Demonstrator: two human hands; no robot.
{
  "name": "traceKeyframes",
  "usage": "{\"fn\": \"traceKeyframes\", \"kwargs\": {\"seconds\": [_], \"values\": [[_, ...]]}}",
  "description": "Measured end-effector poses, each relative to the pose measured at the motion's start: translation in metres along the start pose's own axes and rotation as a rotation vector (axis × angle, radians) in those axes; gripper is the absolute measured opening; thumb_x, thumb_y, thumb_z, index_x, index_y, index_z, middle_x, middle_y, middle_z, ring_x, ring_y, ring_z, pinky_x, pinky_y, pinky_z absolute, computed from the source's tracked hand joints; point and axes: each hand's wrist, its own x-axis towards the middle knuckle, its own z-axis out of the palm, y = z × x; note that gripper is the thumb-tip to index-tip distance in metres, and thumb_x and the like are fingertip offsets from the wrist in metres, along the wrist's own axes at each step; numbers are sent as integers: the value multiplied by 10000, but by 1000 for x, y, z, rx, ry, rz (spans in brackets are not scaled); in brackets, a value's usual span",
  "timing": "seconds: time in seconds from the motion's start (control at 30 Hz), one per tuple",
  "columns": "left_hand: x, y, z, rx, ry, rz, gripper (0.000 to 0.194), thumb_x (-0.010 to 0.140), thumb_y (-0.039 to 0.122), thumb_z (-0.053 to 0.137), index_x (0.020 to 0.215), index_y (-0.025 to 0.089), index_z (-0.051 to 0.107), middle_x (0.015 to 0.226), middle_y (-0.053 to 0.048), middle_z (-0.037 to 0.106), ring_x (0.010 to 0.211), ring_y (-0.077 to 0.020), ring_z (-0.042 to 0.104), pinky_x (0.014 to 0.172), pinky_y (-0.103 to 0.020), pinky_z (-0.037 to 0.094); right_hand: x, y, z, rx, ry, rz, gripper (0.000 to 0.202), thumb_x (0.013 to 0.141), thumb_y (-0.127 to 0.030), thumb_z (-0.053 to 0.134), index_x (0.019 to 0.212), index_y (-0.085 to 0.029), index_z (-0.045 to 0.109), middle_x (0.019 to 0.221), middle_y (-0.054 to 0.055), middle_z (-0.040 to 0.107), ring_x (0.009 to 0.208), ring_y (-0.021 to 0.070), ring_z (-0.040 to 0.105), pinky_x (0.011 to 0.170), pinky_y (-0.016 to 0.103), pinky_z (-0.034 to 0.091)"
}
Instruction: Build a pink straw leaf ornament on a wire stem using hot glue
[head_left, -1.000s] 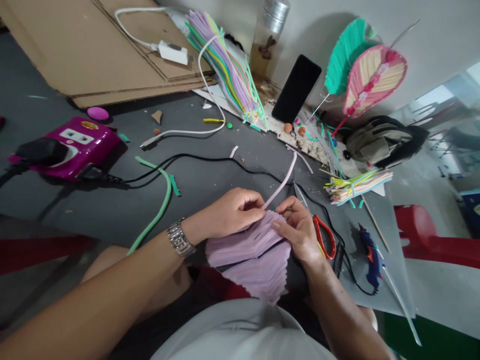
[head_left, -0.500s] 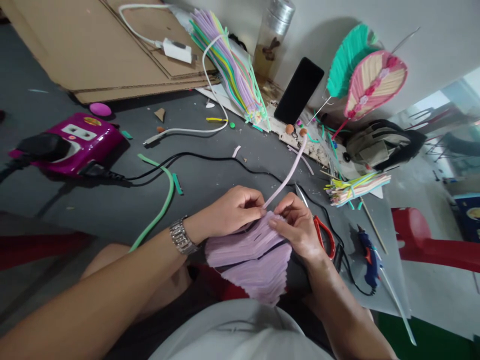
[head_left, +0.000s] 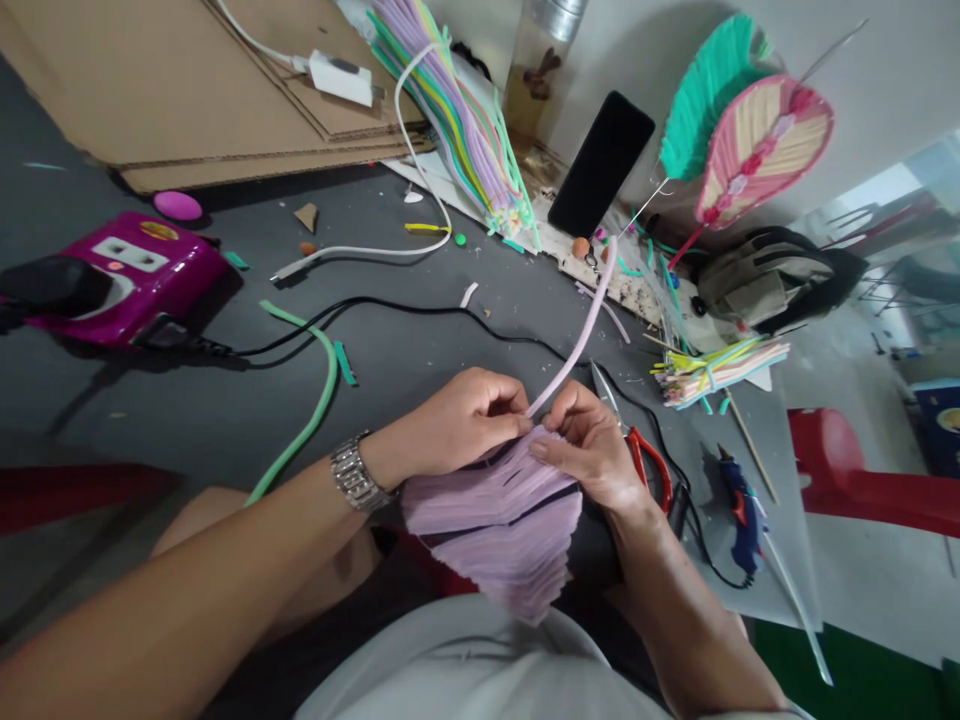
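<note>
And there it is, just behind the bare left hand (head_left: 476, 420), a gleaming band (head_left: 360, 474) of chunky silver metal links, watch-style, any dial out of my sight from here! Over to the right hand (head_left: 589, 445), bare as well, and the right forearm (head_left: 690, 600) matches it. Now the shirt (head_left: 465, 670): pale grey, plain, rounded over the belly, softly creased! Below, near-black cloth (head_left: 315, 645) across the lap, and on the left, a bare knee (head_left: 187, 530) showing.

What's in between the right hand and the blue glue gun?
Red-handled scissors, a black cord and a small black thing lie between the right hand and glue gun, in the head view.
</note>
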Motion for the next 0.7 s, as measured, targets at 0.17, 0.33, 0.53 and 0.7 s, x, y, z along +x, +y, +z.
{"fn": "traceKeyframes", "kwargs": {"seconds": [0.17, 0.33, 0.53, 0.7], "values": [[1, -2, 1, -5, -1, -1, 211, 834, 303, 624, 682, 159, 608, 543, 55, 469, 520, -83, 385, 509, -219, 277, 0, -1, 1, 3, -11, -29, 426, 676, -315, 924, 731, -217, 513, 637, -82, 498, 533, 59, 408, 506, 206, 306], [1, -5, 2, 14, -7, 2, 212, 826, 308, 620, 679, 155, 609, 561, 47, 481, 530, -84, 387, 503, -214, 272, 1, -3, 3, -8, -3, -67, 420, 670, -284, 920, 705, -210, 508, 664, -82, 489, 538, 53, 401, 509, 208, 314], [2, -5, 3, 23, -8, 2, 220, 822, 325, 616, 684, 153, 615, 573, 41, 483, 544, -87, 390, 508, -214, 275, 0, -3, 2, -24, 8, -66, 426, 634, -255, 937, 689, -210, 517, 651, -87, 480, 533, 54, 376, 506, 212, 304], [1, -3, 3, 47, -4, 14, 222, 823, 320, 612, 675, 155, 613, 576, 39, 493, 553, -89, 395, 516, -212, 288, 1, -4, 4, 0, 5, -71, 427, 626, -233, 941, 676, -205, 518, 657, -83, 492, 540, 52, 389, 511, 206, 311]]}}
